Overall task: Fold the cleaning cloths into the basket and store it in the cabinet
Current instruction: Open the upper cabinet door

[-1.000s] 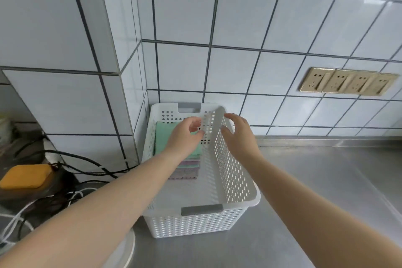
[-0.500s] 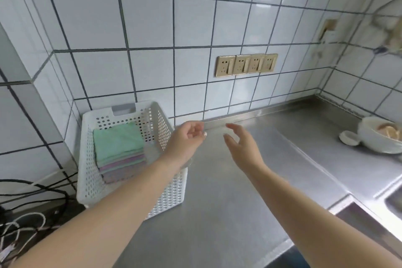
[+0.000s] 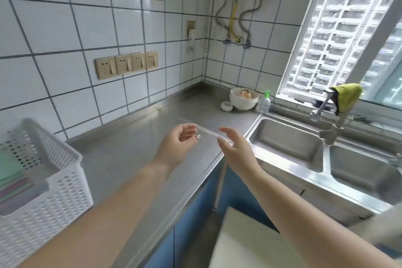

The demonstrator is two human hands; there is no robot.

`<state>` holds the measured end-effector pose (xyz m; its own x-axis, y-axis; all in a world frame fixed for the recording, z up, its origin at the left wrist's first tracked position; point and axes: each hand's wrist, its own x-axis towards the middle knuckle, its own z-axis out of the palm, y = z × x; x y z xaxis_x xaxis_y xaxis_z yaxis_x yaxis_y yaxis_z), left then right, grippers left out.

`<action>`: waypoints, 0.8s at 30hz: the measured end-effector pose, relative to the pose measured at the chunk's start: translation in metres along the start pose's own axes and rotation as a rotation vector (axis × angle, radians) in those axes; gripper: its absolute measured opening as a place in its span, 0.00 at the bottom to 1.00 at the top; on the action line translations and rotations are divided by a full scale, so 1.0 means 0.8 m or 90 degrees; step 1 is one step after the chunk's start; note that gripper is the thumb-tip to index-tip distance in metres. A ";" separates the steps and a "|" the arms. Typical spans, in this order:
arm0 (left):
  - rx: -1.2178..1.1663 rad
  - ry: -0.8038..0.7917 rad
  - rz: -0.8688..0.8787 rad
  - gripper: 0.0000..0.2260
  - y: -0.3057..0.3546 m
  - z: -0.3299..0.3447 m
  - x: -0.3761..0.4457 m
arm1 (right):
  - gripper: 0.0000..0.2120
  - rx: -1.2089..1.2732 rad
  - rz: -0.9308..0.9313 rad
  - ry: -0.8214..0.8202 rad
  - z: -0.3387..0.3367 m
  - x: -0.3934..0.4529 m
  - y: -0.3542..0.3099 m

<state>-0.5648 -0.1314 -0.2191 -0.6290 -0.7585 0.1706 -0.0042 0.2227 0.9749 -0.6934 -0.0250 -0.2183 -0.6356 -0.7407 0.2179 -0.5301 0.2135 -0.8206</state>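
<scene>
Both hands, left hand (image 3: 177, 143) and right hand (image 3: 236, 150), have left the basket (image 3: 54, 172), loosely open, holding nothing.

I see white square-tiled walls (image 3: 65, 17) across the upper left, a grey stainless steel counter (image 3: 130, 148) mid-frame, and a bright barred window (image 3: 339, 28) upper right.

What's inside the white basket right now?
The basket holds a stack of folded cloths, green on top, pinkish ones below. Its near wall hides the stack's lower layers and the basket floor.
</scene>
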 end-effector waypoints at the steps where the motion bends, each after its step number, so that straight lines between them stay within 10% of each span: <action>1: -0.001 -0.038 0.005 0.10 0.006 0.027 -0.005 | 0.17 0.006 0.022 0.022 -0.026 -0.017 0.010; 14: -0.089 -0.546 0.073 0.17 0.098 0.335 -0.103 | 0.16 -0.103 0.238 0.428 -0.292 -0.256 0.093; 24: -0.176 -0.903 0.068 0.14 0.139 0.454 -0.290 | 0.14 -0.161 0.466 0.773 -0.325 -0.499 0.067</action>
<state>-0.7017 0.2912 -0.2025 -0.8428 0.5245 0.1205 0.1358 -0.0094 0.9907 -0.6144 0.4476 -0.2116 -0.8116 0.5456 0.2088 0.1173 0.5024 -0.8567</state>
